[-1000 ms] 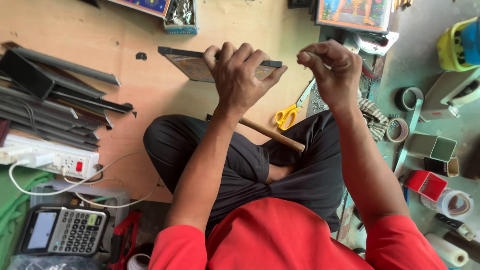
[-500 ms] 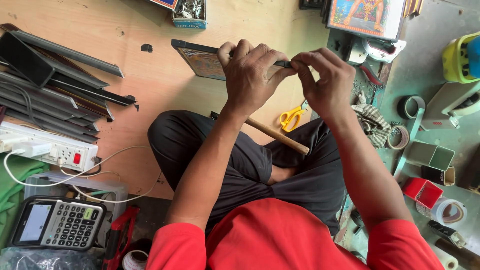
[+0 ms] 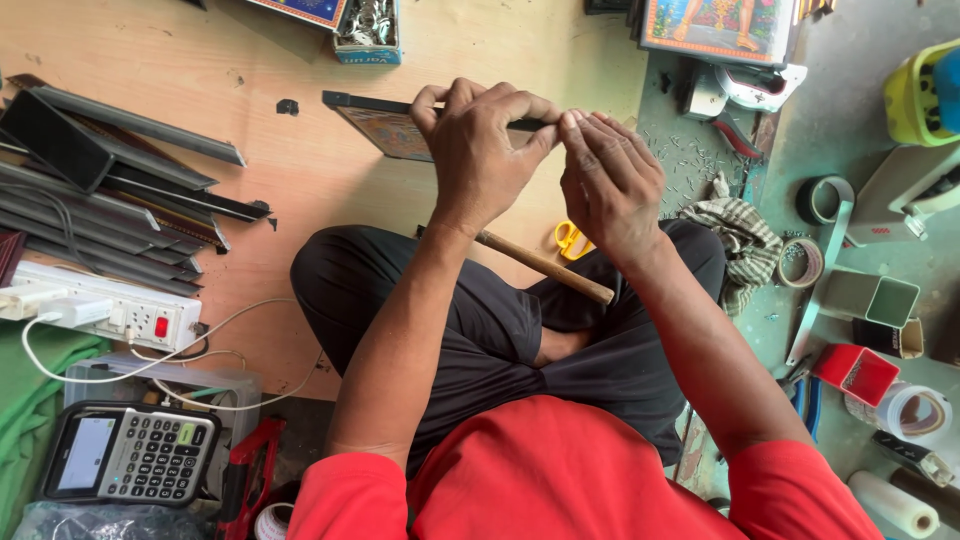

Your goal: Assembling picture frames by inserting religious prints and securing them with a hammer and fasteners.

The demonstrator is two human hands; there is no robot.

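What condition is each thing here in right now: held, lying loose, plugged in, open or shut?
Left hand: gripping the framed picture.
Right hand: fingertips at the frame's edge.
Wooden stick: resting on the lap.
Power strip: plugged in.
Calculator: lying flat.
Yellow scissors: lying loose.

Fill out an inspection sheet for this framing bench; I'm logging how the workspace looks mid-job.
Surface: wooden board, bare in patches, marked.
Job's things: small framed picture flat on the board, held at its near edge.
Clutter: dark frame mouldings stacked to one side; yellow-handled scissors; wooden stick across the lap; tape rolls; checked cloth; calculator; scattered small nails or staples.
Grippers: left hand grips the frame edge; right hand pinches at the same edge, what it holds is hidden.
Cables: white lead loops from the power strip.
Surroundings: more framed pictures at the far edge.
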